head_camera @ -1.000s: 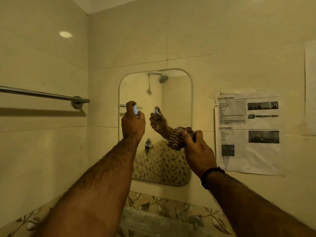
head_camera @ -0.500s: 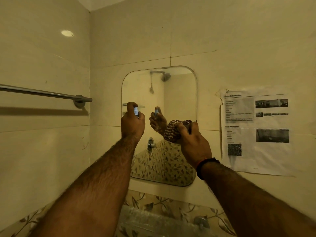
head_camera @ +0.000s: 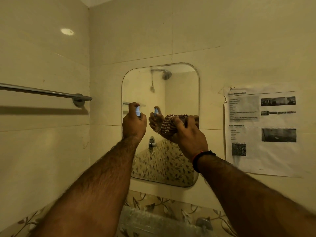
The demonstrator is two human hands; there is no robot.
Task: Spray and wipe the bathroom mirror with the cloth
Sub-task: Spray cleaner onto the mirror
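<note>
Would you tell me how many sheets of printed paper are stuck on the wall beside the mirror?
1. A single printed sheet hangs on the tiled wall right of the mirror, apart from its edge, at about hand height. Anything further right lies outside the picture.

The upper half of the mirror (head_camera: pixel 179 86) is unobstructed glass. Across its middle, the left hand (head_camera: pixel 134 124) with the spray bottle (head_camera: pixel 137 111) covers the mirror's left edge, and the right hand (head_camera: pixel 189 134) with the bunched cloth (head_camera: pixel 168 127) covers its right side; a narrow gap separates them. Left of the mirror a towel rail (head_camera: pixel 42 91) juts from the side wall; right of it a paper sheet (head_camera: pixel 261 130) lies flat on the tiles.
</note>
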